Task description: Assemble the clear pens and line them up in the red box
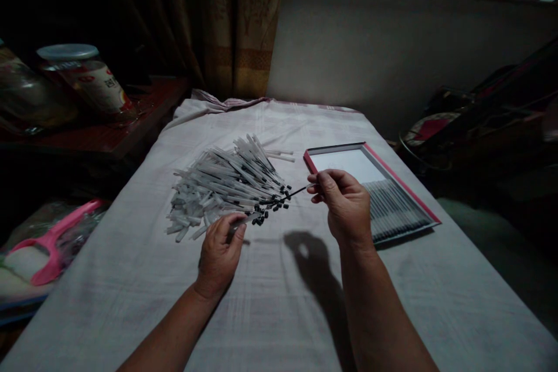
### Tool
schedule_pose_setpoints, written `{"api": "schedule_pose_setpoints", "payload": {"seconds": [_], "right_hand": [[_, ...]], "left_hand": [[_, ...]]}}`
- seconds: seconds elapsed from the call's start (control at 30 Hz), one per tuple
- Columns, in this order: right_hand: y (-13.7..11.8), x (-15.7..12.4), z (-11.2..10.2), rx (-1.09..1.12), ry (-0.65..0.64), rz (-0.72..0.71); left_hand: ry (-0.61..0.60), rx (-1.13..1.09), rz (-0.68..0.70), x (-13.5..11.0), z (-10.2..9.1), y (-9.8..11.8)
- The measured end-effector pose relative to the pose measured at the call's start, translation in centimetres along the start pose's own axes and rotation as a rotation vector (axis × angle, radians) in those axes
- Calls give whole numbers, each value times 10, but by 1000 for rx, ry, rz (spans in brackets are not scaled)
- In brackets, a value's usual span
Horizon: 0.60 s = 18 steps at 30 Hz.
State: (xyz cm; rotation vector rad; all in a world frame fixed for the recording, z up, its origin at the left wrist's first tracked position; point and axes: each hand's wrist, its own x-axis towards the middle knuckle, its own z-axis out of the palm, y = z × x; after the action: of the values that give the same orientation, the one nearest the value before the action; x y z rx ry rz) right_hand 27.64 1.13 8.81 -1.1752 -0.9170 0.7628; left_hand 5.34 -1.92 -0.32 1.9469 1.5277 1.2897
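Observation:
My right hand (344,200) pinches a thin dark pen refill (297,192), its far end pointing down-left towards the pile. Thumb and fingers of my left hand (222,247) close on a translucent pen cap (249,219) at the near edge of the pile; the fingers partly hide it. In front lies a fanned heap of clear pen barrels (218,171), with loose translucent caps (185,215) at its left. Small black plugs (260,221) are scattered at its right end. Right of my right hand, a shallow red-edged box (405,180) holds a row of pens (394,209).
A pale checked cloth (270,302) covers the table. To the left, a lidded jar (93,81) stands on a red-brown side table (135,128), above a pink plastic handle (56,238). Behind are a curtain (244,17) and a pale wall panel (370,40).

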Motion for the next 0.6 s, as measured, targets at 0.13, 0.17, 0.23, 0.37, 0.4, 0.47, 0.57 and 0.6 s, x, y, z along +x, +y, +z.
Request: {"api": "schedule_pose_setpoints", "payload": {"seconds": [0.13, 0.17, 0.23, 0.37, 0.4, 0.47, 0.57, 0.6], "right_hand": [[2, -3, 3, 3, -35, 10], [2, -3, 4, 3, -39, 10], [2, -4, 4, 6, -43, 7], [0, -4, 4, 2, -37, -3], [0, -5, 5, -2, -42, -5], [1, -6, 6, -14, -68, -5], [7, -10, 11, -41, -136, 13], [10, -11, 13, -58, -172, 25]], "left_hand": [[7, 6, 22, 0, 1, -3], [7, 7, 21, 0, 1, -3], [4, 12, 17, 0, 2, -3], [0, 29, 26, 0, 2, -2], [0, 34, 33, 0, 2, -2], [1, 44, 57, 0, 1, -1], [7, 63, 99, 0, 1, 0], [6, 69, 109, 0, 1, 1]]}}
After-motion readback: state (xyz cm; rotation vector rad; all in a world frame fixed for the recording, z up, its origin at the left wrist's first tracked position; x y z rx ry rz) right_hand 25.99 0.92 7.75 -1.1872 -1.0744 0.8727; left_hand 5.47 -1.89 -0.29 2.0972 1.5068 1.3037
